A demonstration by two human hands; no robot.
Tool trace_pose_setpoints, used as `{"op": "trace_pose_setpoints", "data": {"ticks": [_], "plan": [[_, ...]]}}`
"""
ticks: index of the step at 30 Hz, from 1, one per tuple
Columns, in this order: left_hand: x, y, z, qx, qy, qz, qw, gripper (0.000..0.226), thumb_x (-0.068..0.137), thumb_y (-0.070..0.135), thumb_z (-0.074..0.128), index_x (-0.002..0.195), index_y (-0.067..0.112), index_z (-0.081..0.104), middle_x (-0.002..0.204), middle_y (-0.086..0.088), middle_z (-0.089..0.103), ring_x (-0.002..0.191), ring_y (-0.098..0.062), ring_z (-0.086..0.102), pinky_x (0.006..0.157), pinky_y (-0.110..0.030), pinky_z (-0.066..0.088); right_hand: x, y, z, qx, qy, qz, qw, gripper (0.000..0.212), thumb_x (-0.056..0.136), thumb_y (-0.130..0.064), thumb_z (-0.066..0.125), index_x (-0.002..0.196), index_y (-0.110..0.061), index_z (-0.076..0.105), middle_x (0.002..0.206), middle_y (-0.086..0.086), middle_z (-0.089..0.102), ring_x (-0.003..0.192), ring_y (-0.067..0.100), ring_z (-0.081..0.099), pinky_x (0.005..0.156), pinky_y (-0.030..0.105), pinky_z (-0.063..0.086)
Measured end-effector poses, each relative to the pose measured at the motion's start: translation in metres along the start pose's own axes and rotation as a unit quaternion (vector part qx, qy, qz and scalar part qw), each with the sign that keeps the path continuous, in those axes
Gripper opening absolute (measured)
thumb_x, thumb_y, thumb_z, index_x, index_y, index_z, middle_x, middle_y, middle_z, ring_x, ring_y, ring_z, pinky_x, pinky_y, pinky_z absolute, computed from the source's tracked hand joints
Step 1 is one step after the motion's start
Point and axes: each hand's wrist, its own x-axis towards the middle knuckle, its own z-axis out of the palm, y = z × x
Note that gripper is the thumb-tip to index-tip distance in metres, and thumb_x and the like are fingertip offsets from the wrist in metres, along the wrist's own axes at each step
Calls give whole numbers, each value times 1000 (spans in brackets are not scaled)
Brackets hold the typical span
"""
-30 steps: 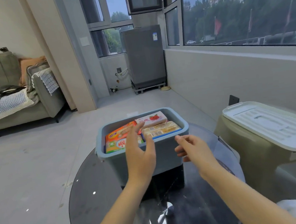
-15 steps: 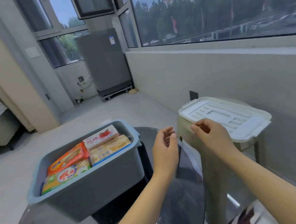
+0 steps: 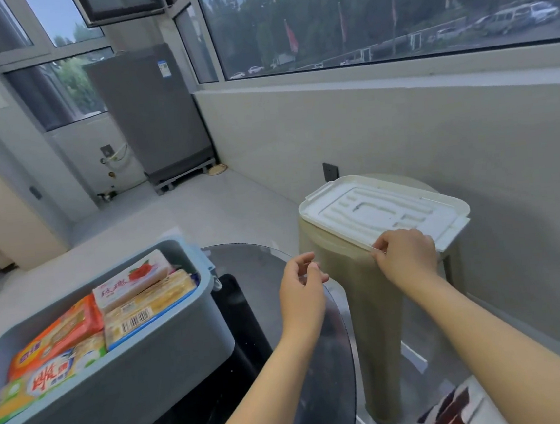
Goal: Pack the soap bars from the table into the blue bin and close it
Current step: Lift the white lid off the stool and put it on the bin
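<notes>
The blue bin (image 3: 156, 364) stands open at the left on a round glass table (image 3: 307, 363). Several wrapped soap bars (image 3: 111, 317) fill it, orange, yellow and white packets side by side. A white lid (image 3: 381, 210) lies flat on a beige stool (image 3: 369, 299) to the right of the table. My right hand (image 3: 406, 256) pinches the lid's near edge between thumb and fingers. My left hand (image 3: 301, 286) hovers over the table's right rim, fingers loosely curled, holding nothing, a little left of the lid.
A grey appliance (image 3: 153, 114) stands by the far window. A low wall (image 3: 401, 131) with a socket runs behind the stool. A black base (image 3: 236, 335) shows under the glass table.
My view has swung right, away from the bin. My right hand reached the lid's near edge and closed on it. My left hand left the bin and followed toward the stool.
</notes>
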Motion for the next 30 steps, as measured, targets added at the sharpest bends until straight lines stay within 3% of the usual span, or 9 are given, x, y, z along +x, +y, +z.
{"op": "trace_pose_setpoints", "data": {"ticks": [7, 12, 16, 18, 20, 22, 25, 27, 30], "plan": [[4, 14, -14, -20, 11, 40, 999, 15, 95, 29, 44, 105, 35, 52, 102, 11, 61, 95, -4, 61, 78, -19, 48, -20, -27, -40, 108, 146, -79, 980, 10, 83, -23, 62, 80, -16, 69, 83, 1, 68, 86, 24, 53, 74, 33, 29], [18, 50, -39, -32, 15, 103, 994, 45, 95, 34, 44, 139, 30, 33, 128, 11, 46, 91, 7, 58, 87, -26, 51, -45, -55, -68, 293, 169, -93, 936, 7, 83, -21, 64, 80, -16, 66, 80, -8, 63, 84, 14, 49, 79, 31, 38], [19, 83, -76, -61, 39, 144, 987, 56, 93, 38, 47, 144, 33, 24, 140, 5, 37, 91, 9, 58, 94, -34, 49, -62, -81, -92, 434, 86, -97, 891, 3, 85, -25, 63, 83, -22, 63, 81, -12, 63, 84, 11, 58, 72, 20, 48], [15, 96, -102, -47, 54, 169, 983, 64, 89, 44, 48, 145, 35, 19, 148, 3, 31, 111, 1, 52, 101, -37, 43, -69, -96, -102, 507, 23, -93, 856, 4, 83, -26, 65, 83, -22, 66, 78, -10, 67, 74, 3, 61, 63, 10, 48], [10, 109, -132, -14, 84, 201, 976, 69, 88, 46, 49, 146, 35, 14, 151, 7, 27, 129, -2, 39, 109, -39, 33, -74, -109, -113, 556, -37, -98, 824, 4, 82, -27, 67, 82, -24, 69, 75, -8, 70, 68, 2, 62, 60, 12, 50], [6, 120, -167, 39, 130, 227, 964, 70, 89, 46, 48, 147, 37, 10, 150, 13, 26, 128, 8, 36, 109, -35, 29, -76, -121, -124, 597, -106, -116, 787, 6, 80, -27, 68, 81, -21, 71, 75, -6, 72, 68, 7, 65, 57, 17, 52], [-2, 132, -223, 123, 196, 253, 939, 78, 83, 55, 46, 147, 33, 9, 157, 4, 16, 138, -8, 22, 111, -28, 18, -72, -140, -138, 619, -202, -154, 743, 16, 72, -32, 71, 81, -19, 73, 74, -3, 72, 68, 14, 66, 57, 23, 53], [-11, 135, -260, 162, 237, 265, 920, 82, 79, 58, 45, 148, 24, 14, 155, 2, 21, 138, -9, 21, 110, -27, 15, -66, -154, -146, 617, -244, -176, 727, 22, 65, -34, 71, 79, -17, 72, 72, 0, 70, 66, 17, 65, 57, 25, 53], [-23, 133, -310, 183, 229, 251, 923, 71, 82, 54, 45, 143, 23, 29, 143, -4, 39, 133, -18, 35, 113, -45, 24, -55, -175, -154, 606, -276, -209, 716, 19, 61, -31, 70, 73, -17, 73, 66, -1, 69, 60, 14, 64, 52, 21, 53]]}}
